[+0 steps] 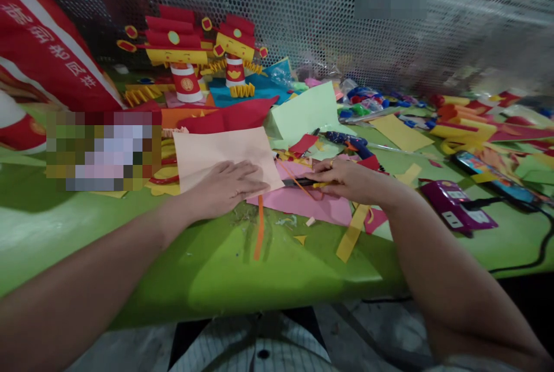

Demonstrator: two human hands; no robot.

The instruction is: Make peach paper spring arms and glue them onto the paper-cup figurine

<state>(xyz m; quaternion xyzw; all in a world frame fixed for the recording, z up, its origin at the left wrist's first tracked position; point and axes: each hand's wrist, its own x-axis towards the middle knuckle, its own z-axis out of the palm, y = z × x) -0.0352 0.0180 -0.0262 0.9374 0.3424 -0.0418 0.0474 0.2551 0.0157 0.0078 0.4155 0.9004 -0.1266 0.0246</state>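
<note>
A pale peach sheet of paper (220, 156) lies in the middle of the table. My left hand (229, 187) rests flat on its lower part, fingers spread. Just right of the sheet, over pink paper (329, 206), my right hand (341, 179) has its fingers closed round a dark, slim tool (298, 182) with some yellow at the hand; its exact kind is hard to make out. A thin orange strip (259, 228) hangs below the sheet toward the table's front, and another orange strip crosses the pink paper by the tool.
Two red and yellow paper figures (187, 81) stand at the back left. A blue glue gun (346, 140) lies behind my right hand. On the right are a purple power socket (459, 207) with a black cable and a phone (493, 179). Paper scraps surround my hands.
</note>
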